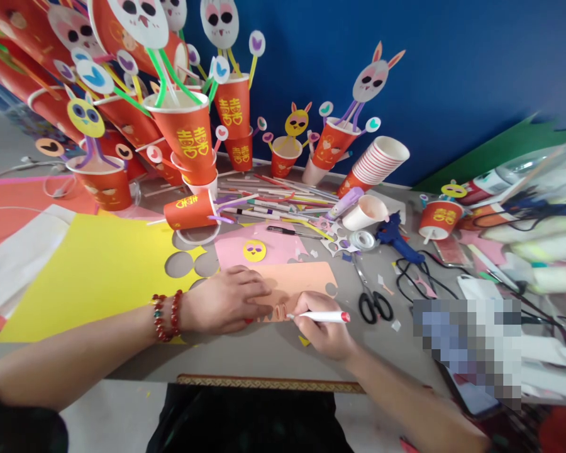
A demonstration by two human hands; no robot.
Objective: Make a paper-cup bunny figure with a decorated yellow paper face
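Observation:
In the head view, my left hand (224, 299) lies with its fingers stretched out across the left part of a peach-orange sheet of paper (306, 279). A white marker with a red end (327, 316) is gripped in my right hand (325, 340). The marker's tip touches the sheet near its lower edge, beside small outlined shapes (280, 311) drawn in reddish brown. Just beyond the sheet, a yellow paper disc with a drawn face (255, 251) rests on pink paper (231, 244). Black-handled scissors (376, 306) lie to the right.
A yellow sheet with round holes (99, 270) spreads at the left. Red paper cups with paper faces (183, 138) crowd the back. Behind the sheet lie pens and sticks (264, 204). A blue glue gun (399, 239), its cable and a phone (471, 384) are on the right.

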